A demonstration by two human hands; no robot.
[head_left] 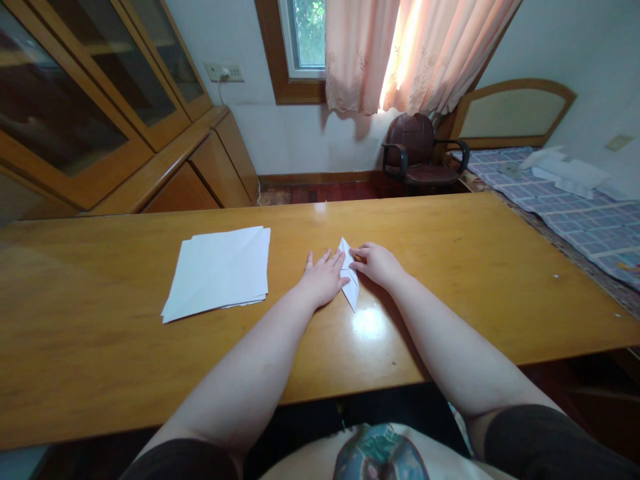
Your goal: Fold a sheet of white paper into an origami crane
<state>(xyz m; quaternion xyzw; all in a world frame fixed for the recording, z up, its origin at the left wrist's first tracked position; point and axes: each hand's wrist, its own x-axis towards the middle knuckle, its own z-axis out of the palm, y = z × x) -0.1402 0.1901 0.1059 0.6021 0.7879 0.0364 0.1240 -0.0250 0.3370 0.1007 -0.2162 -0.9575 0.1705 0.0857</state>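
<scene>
Two hands meet over a small folded paper (352, 295), white and pointed at both ends, lying near the middle of a glossy wooden worktop (465, 273). The left hand (323, 280) is palm down with its grip open, fingers spread, fingertips and thumb over the paper's left edge. The right hand (379, 264) has thumb and fingertips at the opposite edge; whether its grip pinches the paper, I cannot tell. Well to the left lies a stack of white sheets (220, 270). Beyond the worktop are a dark chair (416, 148) and pink curtains (361, 57)
</scene>
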